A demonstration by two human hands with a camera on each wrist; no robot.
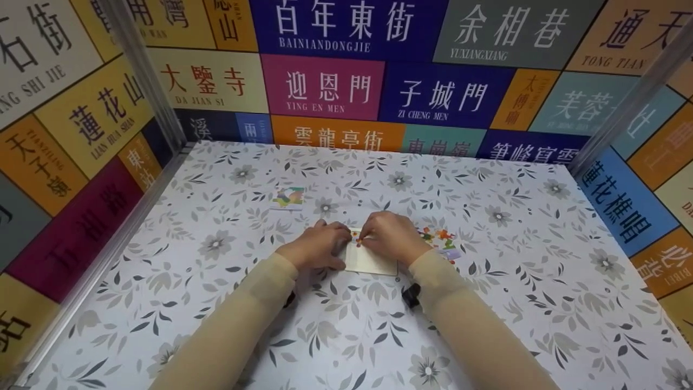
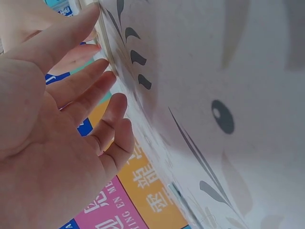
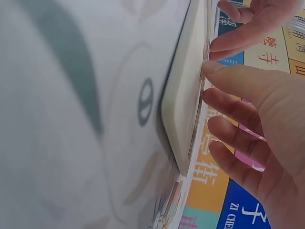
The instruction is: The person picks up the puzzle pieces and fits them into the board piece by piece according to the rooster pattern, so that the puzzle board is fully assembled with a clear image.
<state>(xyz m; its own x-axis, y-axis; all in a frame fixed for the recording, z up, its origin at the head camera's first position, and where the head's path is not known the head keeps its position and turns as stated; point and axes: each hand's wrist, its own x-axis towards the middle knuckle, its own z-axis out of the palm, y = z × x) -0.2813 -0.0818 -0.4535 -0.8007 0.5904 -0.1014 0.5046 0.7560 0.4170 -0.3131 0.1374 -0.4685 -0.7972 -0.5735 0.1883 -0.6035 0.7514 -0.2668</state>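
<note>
A small cream puzzle board [image 1: 373,264] lies flat on the table, its pale edge also in the right wrist view. My left hand [image 1: 319,245] holds the board's left side, thumb near the front corner and fingers toward the back. My right hand [image 1: 392,233] reaches over the board; thumb and index finger meet at its back left part and pinch a small colourful puzzle piece [image 1: 358,241], mostly hidden by the fingertips. Right of the right hand, several loose puzzle pieces [image 1: 445,238] lie in a pile, partly covered by that hand.
A colourful picture card [image 1: 288,198] lies on the table behind the left hand. The floral tablecloth [image 1: 346,336] spreads under everything. Panels with large printed characters [image 1: 327,86] stand along the back and both sides.
</note>
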